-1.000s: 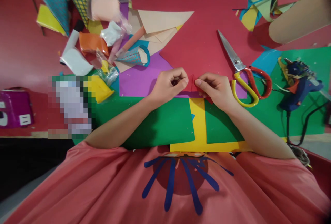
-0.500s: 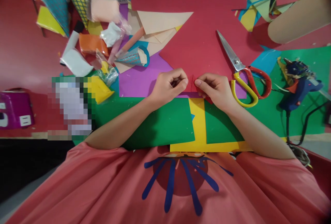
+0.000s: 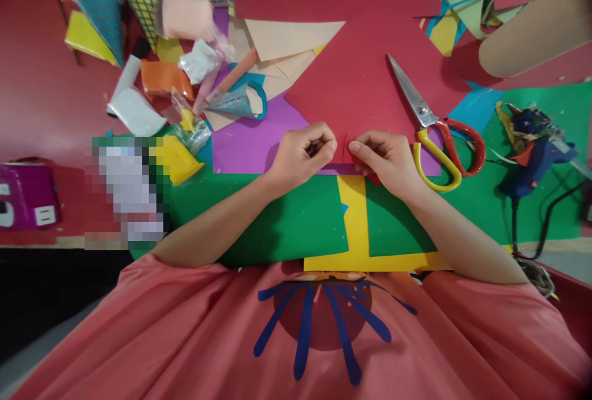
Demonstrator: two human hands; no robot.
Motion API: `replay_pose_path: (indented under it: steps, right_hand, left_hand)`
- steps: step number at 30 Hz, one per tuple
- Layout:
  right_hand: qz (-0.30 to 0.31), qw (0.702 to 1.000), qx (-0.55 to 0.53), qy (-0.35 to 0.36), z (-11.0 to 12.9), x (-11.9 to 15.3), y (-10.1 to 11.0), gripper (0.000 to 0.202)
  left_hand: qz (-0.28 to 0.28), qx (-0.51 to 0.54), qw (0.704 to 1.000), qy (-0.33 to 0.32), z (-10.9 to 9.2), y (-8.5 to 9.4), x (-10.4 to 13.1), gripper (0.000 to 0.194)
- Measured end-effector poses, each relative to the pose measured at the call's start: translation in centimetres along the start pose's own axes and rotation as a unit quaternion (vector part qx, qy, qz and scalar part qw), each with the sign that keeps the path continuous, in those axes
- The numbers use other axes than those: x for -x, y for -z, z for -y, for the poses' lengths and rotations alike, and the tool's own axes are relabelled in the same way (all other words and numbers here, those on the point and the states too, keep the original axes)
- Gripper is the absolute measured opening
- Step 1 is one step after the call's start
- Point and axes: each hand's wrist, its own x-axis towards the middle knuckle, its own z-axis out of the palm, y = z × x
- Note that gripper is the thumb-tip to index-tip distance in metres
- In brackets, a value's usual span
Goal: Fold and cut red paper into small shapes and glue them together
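Both hands are close together over the front part of the red sheet (image 3: 365, 79). My left hand (image 3: 308, 150) is pinched closed; what sits between its fingertips, if anything, is too small to make out. Between thumb and index finger, my right hand (image 3: 382, 156) holds a small red piece (image 3: 352, 151), which blends with the red sheet beneath. Scissors with one yellow and one red handle (image 3: 428, 119) lie just right of my right hand, blades pointing away. A purple sheet (image 3: 250, 144) shows under and left of my left hand.
Green sheets (image 3: 287, 221) and a yellow strip (image 3: 356, 215) lie in front. A blue glue gun (image 3: 531, 166) and cardboard tube (image 3: 541, 30) are at right. Left are a small blue cone (image 3: 235, 101), clay packets (image 3: 166, 79) and decorated cones (image 3: 99, 8).
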Motion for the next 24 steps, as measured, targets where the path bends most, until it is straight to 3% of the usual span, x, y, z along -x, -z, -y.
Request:
replay_pose_path:
  steps: [24]
  right_hand:
    - [0.005,1.0,0.004,0.01,-0.34,-0.13,-0.03,0.04]
  left_hand:
    - [0.01,0.036,0.999,0.019,0.24,-0.08,-0.22,0.017]
